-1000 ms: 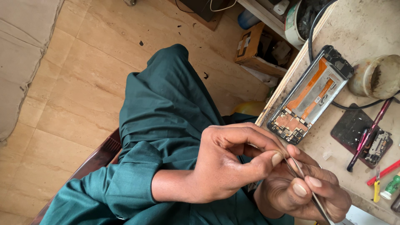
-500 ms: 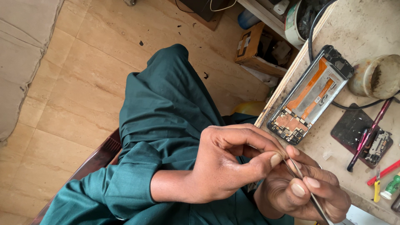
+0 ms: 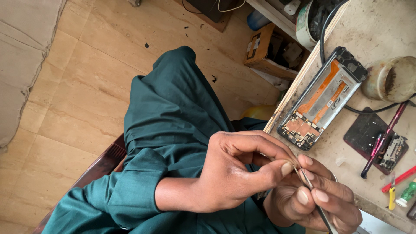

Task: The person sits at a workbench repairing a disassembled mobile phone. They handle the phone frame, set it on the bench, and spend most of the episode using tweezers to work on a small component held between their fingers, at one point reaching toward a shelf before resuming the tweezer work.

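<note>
Hidden or unclear: whatever small item is sitting between the fingertips of the two hands is not showing; the fingers are covering it. The tweezers are running off the bottom edge of the view, so their far end is cut off, and their tips are disappearing behind the left thumb. The lower part of the right hand is also being cropped by the bottom edge.

Hands: the left hand is pinching, thumb and forefinger pressed together at the tweezer tips. The right hand is curling closed around the tweezers, fingers pressed against the shaft. Both hands are working over the lap, off the near edge of the workbench, not resting on it.

Tweezers: thin, straight, grey metal, lying slanted from the pinch point down toward the bottom edge.

On the workbench: an opened phone, back removed, orange flex cables and circuit board exposed, is lying along the near edge. A small circuit board on a dark mat is sitting further in, with a red-handled tool lying across it. A stained round jar is standing by the right edge of the view.
</note>
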`<state>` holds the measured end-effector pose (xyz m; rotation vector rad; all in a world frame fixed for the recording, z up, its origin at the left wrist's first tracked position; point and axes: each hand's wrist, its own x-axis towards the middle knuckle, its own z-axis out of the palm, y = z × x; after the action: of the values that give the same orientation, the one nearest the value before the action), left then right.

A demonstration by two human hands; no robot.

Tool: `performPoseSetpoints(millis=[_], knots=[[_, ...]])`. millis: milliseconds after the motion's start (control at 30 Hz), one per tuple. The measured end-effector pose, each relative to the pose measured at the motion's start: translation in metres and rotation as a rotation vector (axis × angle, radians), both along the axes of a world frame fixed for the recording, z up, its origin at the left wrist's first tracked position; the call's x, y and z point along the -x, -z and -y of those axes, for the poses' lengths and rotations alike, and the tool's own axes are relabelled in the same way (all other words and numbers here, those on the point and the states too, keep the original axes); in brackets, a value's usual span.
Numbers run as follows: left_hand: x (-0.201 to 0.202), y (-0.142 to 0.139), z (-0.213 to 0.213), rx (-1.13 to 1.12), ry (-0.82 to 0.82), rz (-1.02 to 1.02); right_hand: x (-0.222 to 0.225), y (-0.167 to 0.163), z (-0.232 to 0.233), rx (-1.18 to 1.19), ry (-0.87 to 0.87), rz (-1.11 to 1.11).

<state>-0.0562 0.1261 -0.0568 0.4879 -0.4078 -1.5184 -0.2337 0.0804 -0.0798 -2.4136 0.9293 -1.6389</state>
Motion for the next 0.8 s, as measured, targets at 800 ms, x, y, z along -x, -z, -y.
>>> performPoseSetpoints(millis=[800], knots=[[-0.003, -0.001, 0.001, 0.002, -0.007, 0.024, 0.007, 0.003, 0.001, -0.075, -0.107, 0.113]])
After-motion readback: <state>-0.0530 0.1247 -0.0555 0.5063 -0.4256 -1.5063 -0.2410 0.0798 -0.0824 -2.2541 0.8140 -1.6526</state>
